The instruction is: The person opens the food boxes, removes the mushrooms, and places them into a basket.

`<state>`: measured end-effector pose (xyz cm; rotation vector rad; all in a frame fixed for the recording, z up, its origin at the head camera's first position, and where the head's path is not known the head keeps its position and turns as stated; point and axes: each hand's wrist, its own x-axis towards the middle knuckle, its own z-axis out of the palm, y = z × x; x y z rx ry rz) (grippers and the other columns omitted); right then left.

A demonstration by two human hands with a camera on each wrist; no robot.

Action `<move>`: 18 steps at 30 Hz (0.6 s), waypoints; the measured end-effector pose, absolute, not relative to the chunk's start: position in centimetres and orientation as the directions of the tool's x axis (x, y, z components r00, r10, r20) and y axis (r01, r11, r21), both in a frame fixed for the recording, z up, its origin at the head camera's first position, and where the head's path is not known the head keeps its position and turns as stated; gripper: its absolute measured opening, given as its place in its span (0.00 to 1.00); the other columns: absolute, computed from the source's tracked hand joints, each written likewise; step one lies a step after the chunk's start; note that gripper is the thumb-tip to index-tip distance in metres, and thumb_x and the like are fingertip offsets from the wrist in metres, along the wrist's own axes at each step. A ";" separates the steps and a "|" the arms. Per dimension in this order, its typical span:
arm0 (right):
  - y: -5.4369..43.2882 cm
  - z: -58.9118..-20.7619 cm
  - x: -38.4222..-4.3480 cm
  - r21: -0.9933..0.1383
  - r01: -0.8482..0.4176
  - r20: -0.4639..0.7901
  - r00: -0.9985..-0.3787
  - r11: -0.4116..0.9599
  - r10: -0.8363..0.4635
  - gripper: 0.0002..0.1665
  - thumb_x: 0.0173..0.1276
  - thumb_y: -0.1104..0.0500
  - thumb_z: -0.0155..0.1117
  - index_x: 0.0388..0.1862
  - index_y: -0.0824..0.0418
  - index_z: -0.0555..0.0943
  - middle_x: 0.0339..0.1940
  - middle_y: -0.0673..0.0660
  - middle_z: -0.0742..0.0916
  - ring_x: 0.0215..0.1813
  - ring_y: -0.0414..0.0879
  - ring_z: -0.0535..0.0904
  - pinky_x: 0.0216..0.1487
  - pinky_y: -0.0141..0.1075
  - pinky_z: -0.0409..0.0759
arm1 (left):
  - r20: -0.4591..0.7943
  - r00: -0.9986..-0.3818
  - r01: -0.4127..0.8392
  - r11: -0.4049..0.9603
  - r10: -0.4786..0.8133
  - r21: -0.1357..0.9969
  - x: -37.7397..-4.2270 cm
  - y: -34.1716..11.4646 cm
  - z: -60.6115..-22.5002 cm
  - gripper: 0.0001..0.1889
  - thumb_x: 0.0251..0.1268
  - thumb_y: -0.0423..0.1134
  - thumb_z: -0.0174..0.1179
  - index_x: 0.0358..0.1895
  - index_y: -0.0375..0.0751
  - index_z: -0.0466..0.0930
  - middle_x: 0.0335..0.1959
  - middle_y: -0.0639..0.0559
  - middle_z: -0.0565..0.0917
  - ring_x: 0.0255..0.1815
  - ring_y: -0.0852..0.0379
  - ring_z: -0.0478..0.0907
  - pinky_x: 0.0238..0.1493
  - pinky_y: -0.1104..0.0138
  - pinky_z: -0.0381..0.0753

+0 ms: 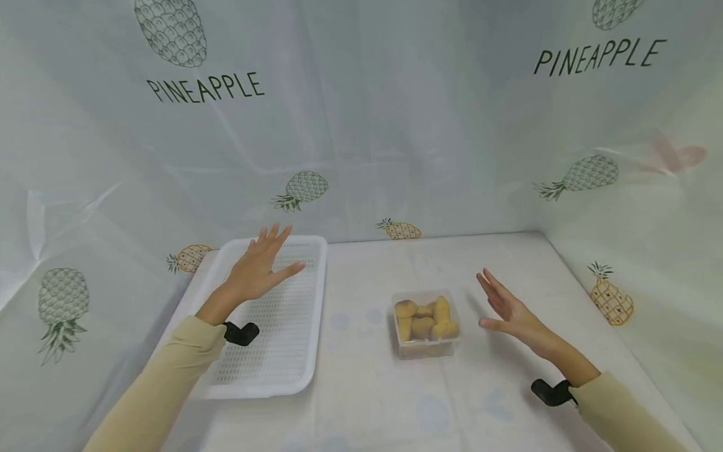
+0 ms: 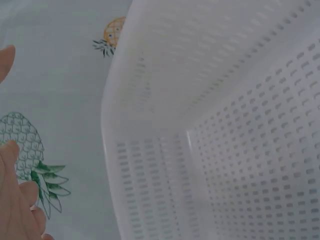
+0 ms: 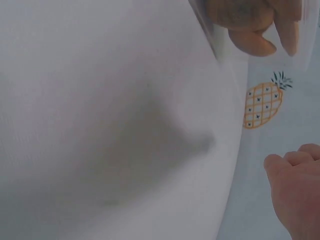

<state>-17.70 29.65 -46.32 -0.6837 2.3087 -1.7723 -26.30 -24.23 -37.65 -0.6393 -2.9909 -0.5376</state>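
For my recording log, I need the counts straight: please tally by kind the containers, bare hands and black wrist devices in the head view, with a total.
White basket: 1
Clear box: 1
Bare hands: 2
Black wrist devices: 2
Total: 6

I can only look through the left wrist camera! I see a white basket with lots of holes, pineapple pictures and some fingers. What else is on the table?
Observer: The head view shows a clear plastic box of yellow-brown mushroom-shaped pieces, to the right of the basket.
Operator: Ooh! Is anybody touching that box?
Observer: No. The right hand is off to its right, with a gap between them.
Operator: Are there any words on the pineapple sheet?
Observer: Yes, "PINEAPPLE" is printed on it twice in the head view, in capital letters.
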 end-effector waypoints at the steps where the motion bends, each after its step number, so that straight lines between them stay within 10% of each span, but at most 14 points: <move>1: 29.5 -46.5 -17.6 -0.947 -0.253 0.145 -0.887 0.199 -0.438 0.61 0.66 0.71 0.66 0.83 0.49 0.37 0.82 0.64 0.45 0.80 0.36 0.45 0.68 0.17 0.54 | 0.106 -0.911 0.411 0.851 0.399 0.327 -26.3 -23.8 -37.6 0.48 0.69 0.69 0.49 0.82 0.52 0.36 0.81 0.44 0.33 0.80 0.41 0.28 0.75 0.40 0.34; 18: 26.4 -49.3 -16.4 -0.959 -0.225 0.125 -0.881 0.172 -0.456 0.67 0.56 0.69 0.77 0.83 0.51 0.43 0.82 0.66 0.49 0.80 0.57 0.44 0.70 0.21 0.55 | 0.109 -0.796 0.599 0.745 0.596 0.293 -24.9 -15.9 -37.9 0.48 0.67 0.73 0.48 0.82 0.58 0.40 0.82 0.49 0.39 0.81 0.45 0.33 0.77 0.44 0.40</move>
